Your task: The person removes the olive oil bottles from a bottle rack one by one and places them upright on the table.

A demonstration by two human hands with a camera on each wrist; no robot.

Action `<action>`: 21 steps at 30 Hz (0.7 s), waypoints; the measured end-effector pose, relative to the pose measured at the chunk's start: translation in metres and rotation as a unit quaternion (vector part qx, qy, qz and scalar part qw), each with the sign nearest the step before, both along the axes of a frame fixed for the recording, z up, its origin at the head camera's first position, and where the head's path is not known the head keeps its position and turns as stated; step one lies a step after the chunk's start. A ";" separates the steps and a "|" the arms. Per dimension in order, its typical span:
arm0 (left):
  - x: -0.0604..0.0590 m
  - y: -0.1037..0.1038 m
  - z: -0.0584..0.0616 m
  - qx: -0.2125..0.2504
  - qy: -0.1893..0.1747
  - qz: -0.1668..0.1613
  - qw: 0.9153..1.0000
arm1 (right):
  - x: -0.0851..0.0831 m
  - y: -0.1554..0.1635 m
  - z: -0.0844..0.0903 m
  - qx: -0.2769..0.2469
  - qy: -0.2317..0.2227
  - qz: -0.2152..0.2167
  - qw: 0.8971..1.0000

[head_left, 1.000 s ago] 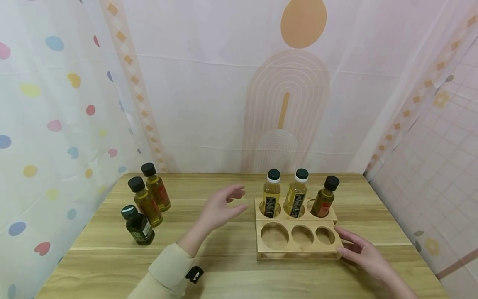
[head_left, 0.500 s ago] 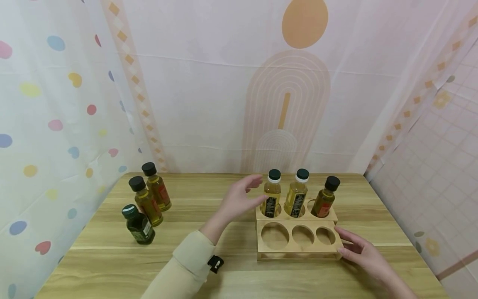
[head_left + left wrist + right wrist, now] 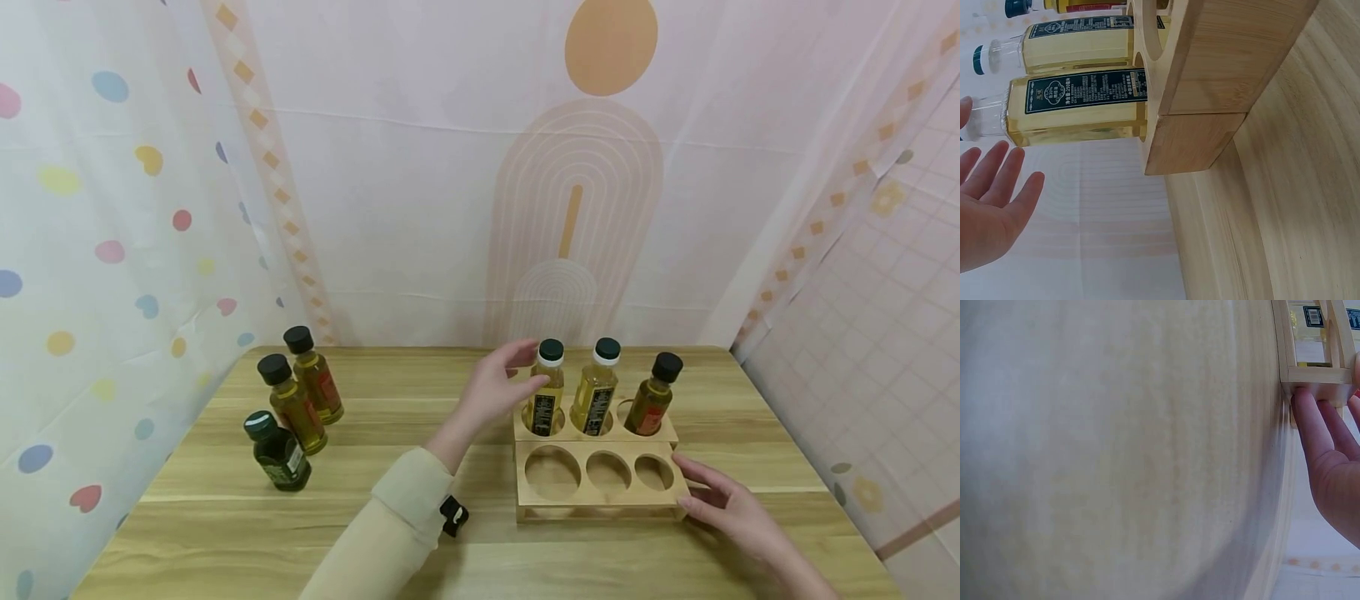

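Pale-yellow bottle, green cap | left hand spread beside | right hand flat against rack

Matt pale wood rack on a grained wooden table; glossy clear plastic bottles.

No text is being made out: dark labels on the rack's bottles are carrying print too small to read.

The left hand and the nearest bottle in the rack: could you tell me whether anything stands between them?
Nothing visible does. The left hand is open beside the bottle in the rack, with only open air between them in the left wrist view.
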State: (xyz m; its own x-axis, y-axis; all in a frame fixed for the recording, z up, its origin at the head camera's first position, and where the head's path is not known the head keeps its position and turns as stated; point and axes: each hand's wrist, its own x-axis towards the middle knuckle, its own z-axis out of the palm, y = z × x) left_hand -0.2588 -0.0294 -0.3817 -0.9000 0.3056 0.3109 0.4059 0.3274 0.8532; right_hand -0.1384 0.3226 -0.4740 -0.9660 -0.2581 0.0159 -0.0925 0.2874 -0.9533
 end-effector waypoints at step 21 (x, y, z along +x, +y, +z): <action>-0.002 0.016 0.007 0.060 -0.017 0.012 0.998 | -0.002 0.001 0.001 -0.007 -0.018 0.006 1.000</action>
